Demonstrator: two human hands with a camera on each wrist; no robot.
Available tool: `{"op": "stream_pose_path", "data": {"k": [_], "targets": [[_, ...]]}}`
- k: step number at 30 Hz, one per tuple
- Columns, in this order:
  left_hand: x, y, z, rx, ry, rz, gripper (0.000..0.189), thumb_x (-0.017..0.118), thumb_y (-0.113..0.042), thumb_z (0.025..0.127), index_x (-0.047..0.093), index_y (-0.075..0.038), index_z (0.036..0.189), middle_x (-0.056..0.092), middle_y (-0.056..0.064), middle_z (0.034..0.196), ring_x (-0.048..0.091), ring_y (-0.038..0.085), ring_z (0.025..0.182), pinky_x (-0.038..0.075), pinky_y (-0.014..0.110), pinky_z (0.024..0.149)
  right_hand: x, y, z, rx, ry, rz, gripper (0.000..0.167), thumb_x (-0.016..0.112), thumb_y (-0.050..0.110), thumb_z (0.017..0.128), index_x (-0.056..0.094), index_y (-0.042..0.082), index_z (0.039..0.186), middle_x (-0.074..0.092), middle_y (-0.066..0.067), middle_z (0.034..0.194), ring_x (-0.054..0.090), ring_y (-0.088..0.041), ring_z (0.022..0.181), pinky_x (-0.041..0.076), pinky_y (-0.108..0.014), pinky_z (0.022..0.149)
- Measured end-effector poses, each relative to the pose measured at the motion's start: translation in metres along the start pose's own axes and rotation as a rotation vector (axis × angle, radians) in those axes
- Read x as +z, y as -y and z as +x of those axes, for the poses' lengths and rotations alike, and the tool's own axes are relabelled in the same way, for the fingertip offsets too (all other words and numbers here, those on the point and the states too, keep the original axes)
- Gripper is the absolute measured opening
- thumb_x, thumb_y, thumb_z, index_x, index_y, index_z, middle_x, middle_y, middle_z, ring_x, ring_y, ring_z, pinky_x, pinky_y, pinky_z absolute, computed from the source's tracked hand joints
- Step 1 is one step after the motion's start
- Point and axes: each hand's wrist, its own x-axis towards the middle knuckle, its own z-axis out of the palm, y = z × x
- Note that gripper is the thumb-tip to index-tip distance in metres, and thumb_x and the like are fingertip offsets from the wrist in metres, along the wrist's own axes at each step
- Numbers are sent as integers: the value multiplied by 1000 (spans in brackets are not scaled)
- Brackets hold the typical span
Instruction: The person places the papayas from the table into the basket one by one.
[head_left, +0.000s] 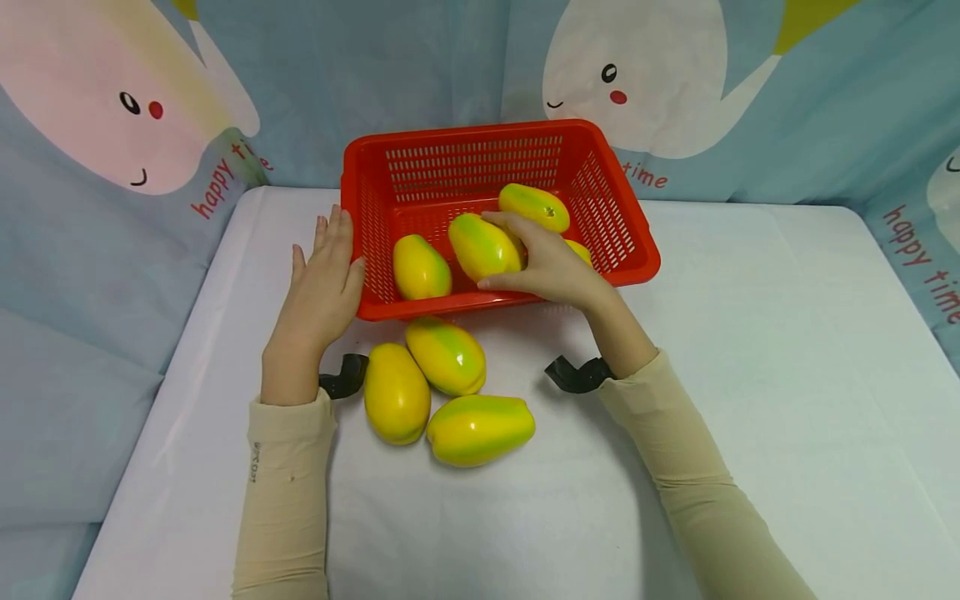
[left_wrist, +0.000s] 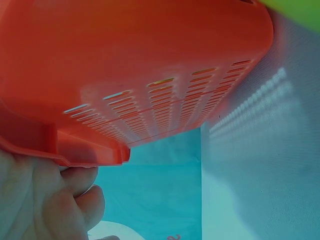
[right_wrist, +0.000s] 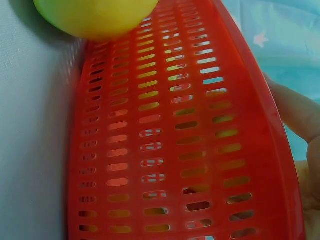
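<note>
A red plastic basket (head_left: 480, 136) with slotted walls stands at the back of the table. My right hand (head_left: 551, 262) reaches over its front rim and grips a yellow-green papaya (head_left: 482, 247) inside, thumb at the near side. Another papaya (head_left: 422, 268) lies left in the basket, one (head_left: 534, 206) lies at the back, and one (head_left: 580, 251) is mostly hidden behind my right hand. With fingers extended, my left hand (head_left: 318, 287) rests against the basket's left side. The left wrist view shows fingers (left_wrist: 90, 202) beneath the basket's rim (left_wrist: 95, 162).
Three more papayas lie on the white table (head_left: 750, 375) before the basket: one upright-lying papaya (head_left: 397, 394), one against the basket front (head_left: 447, 357), and one lying sideways (head_left: 482, 430). Black straps (head_left: 581, 375) stick out at both wrists. A printed blue curtain (head_left: 420, 75) hangs behind.
</note>
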Motion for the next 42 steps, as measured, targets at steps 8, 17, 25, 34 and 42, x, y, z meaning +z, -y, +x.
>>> {"op": "stream_pose_path", "data": {"k": [8,17,25,34,42], "targets": [[0,0,0,0,-10,0,61,29,-27,101,3,-6,151,-2,5,157,-7,22,144,-10,54,110,0,-1,2,-12,29,46,76,78,29,78,41,12,142,42,-1,142,45,-21,122,44,-35,97],[-1,-1,0,-7,-4,-4,61,29,-27,101,2,-6,151,-2,6,157,-8,23,143,-11,54,110,0,-1,-2,-15,-14,105,71,76,26,79,43,13,141,44,-3,141,45,-23,123,42,-38,99],[-1,-1,0,-11,-4,4,62,31,-27,101,2,-6,151,-1,7,157,-8,25,143,-9,55,110,1,0,-12,-130,-70,202,72,74,14,82,38,8,144,41,-4,144,46,-18,124,40,-32,101],[0,-1,1,-18,-10,10,63,32,-28,100,3,-6,151,-1,7,157,-7,24,143,-10,54,110,2,-1,-32,-217,-97,230,64,73,8,81,44,5,139,46,-5,140,50,-20,120,43,-36,99],[0,-1,1,-15,-12,7,62,32,-28,100,3,-7,152,0,8,157,-7,24,143,-9,54,110,5,-1,-52,-296,-76,292,58,71,-4,79,47,-5,132,50,-13,136,49,-34,121,44,-37,97]]}}
